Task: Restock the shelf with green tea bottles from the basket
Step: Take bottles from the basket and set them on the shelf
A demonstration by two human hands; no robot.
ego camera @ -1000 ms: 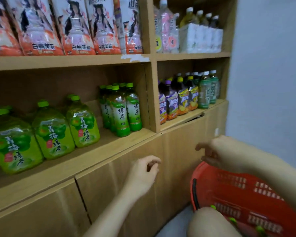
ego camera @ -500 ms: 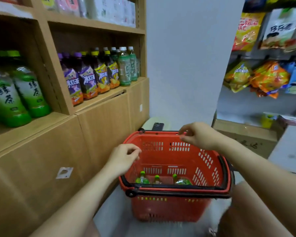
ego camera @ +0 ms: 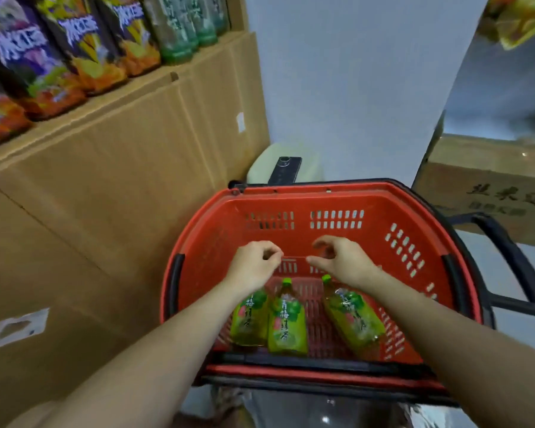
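A red plastic basket (ego camera: pixel 216 230) stands on the floor beside the shelf unit. Three green tea bottles lie on its bottom: a left one (ego camera: pixel 249 319), a middle one (ego camera: pixel 287 325) and a right one (ego camera: pixel 354 319), caps pointing away from me. My left hand (ego camera: pixel 253 267) hovers inside the basket above the left bottle, fingers loosely curled and holding nothing. My right hand (ego camera: pixel 343 261) hovers above the right bottle's cap, fingers also loosely curled and empty. Neither hand touches a bottle.
The wooden shelf unit (ego camera: pixel 121 156) fills the left, with purple-labelled bottles (ego camera: pixel 59 47) and green bottles (ego camera: pixel 179 29) on its ledge. The basket's black handle (ego camera: pixel 519 267) hangs out to the right. A cardboard box (ego camera: pixel 488 186) sits at the right. A pale wall stands behind.
My view swung from the shelf down to the basket. Both hands dropped from the basket's rim into it and came together above the bottles.
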